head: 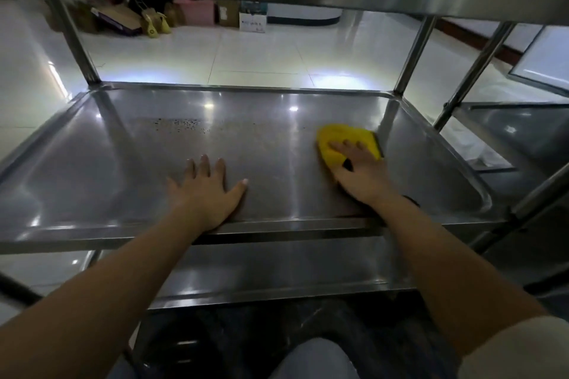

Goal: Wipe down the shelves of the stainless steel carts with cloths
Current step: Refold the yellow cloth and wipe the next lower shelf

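While my left hand (204,191) braces flat, my right hand (358,168) presses the yellow cloth (345,140) flat on the middle shelf (123,163); next, sweep toward the specks (181,125).

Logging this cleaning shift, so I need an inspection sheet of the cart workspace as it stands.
Surface: middle shelf of the steel cart, glossy, with dark specks toward its far left.
Job's things: yellow cloth flat on the shelf's right side.
Clutter: nothing seen on the shelf.
Hands: left hand flat on the shelf, fingers spread; right hand pressing the cloth.
Cables: nothing seen.
Surroundings: white tiled floor; boxes and bags along the far wall; second cart on the right.
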`<state>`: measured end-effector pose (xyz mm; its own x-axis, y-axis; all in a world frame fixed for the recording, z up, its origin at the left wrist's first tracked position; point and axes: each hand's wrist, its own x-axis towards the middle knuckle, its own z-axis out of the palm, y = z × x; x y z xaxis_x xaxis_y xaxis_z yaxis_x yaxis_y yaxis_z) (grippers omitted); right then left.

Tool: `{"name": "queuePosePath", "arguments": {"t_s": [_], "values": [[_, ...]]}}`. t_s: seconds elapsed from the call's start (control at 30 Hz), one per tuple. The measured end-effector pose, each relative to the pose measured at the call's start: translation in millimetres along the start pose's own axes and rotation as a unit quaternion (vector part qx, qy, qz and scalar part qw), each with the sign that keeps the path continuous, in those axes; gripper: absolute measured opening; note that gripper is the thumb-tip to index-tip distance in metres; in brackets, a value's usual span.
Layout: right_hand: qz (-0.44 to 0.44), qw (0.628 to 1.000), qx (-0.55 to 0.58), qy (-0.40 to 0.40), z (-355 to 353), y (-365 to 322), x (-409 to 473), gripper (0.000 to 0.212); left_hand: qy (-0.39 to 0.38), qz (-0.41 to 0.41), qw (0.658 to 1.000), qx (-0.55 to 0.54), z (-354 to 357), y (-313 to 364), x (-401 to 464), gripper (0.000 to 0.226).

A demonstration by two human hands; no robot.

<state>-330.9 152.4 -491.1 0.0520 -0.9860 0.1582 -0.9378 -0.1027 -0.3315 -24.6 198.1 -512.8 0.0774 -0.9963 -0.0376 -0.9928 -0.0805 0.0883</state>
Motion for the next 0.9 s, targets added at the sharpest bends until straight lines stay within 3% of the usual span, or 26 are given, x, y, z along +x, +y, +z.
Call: {"name": "queuePosePath", "arguments": {"t_s": [0.1,0.2,0.4,0.5,0.6,0.73,0.83,0.9], "values": [[0.106,0.994,0.013,0.008,-11,41,27,0.048,0.014,0.001,1.0,0.003,2,-1,0,0.105],[0.158,0.987,0.038,-0.003,-14,53,59,0.048,0.035,-0.001,0.999,0.003,4,1,0,0.095],[0.045,0.995,0.072,-0.052,23,-33,93,0.044,0.035,-0.004,0.999,0.005,-1,6,-5,0.081],[-0.047,0.991,0.078,-0.1,44,-89,81,0.047,0.026,-0.005,1.0,0.007,-9,7,-6,0.078],[-0.089,0.986,0.058,-0.125,48,-103,50,0.048,0.018,-0.005,1.0,-0.004,-15,9,-8,0.077],[-0.091,0.991,0.057,-0.086,34,-83,-6,0.056,0.01,0.046,0.999,0.016,-26,-8,-13,0.08],[-0.043,0.998,0.033,-0.046,23,-69,-28,0.052,0.011,0.11,0.994,0.02,-38,-43,-19,0.083],[-0.003,0.999,0.019,-0.033,20,-68,-32,0.051,0.02,0.105,0.994,0.031,-44,-72,-25,0.087]]}}
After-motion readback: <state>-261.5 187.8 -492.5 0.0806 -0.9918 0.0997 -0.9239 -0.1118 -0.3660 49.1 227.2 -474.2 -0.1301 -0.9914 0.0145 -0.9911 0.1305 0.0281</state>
